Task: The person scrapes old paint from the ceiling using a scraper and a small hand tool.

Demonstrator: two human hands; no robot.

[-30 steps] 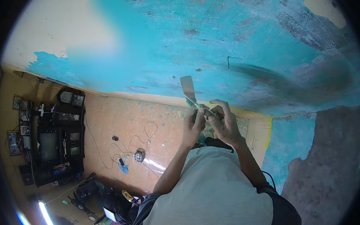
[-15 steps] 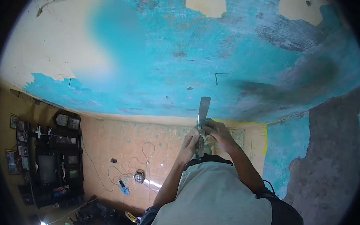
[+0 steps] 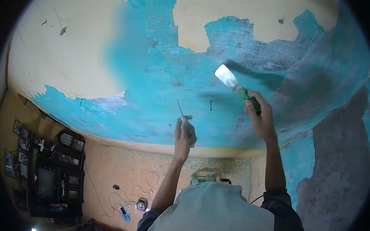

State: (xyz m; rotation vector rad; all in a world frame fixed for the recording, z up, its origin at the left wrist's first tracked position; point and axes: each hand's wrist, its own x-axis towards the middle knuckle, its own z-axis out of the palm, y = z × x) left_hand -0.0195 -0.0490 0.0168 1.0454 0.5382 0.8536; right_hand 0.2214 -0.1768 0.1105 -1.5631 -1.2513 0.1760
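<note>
In my right hand (image 3: pixel 262 116) is a putty knife (image 3: pixel 229 78) with a green handle and a broad, shiny metal blade. My fingers wrap its handle, and the blade points up and left toward the wall (image 3: pixel 163 87). My left hand (image 3: pixel 184 137) is closed around a thin-bladed tool (image 3: pixel 179 106), seen nearly edge-on, its grip hidden by the fingers. Both hands are raised apart before the wall, which has patchy turquoise paint, cream areas with ragged edges and grey scuffed spots. A small dark hook (image 3: pixel 211 105) sticks out between the hands.
Below lies a tiled floor (image 3: pixel 100 160) with paint flecks, loose cables and a round metallic object (image 3: pixel 142 204). A dark cabinet (image 3: pixel 51 179) with a television stands at the left. Bare grey plaster (image 3: pixel 340 162) shows on the right.
My hands were together near my chest with the tools; now they are apart and raised to the wall. The putty knife has moved up and right in my right hand.
</note>
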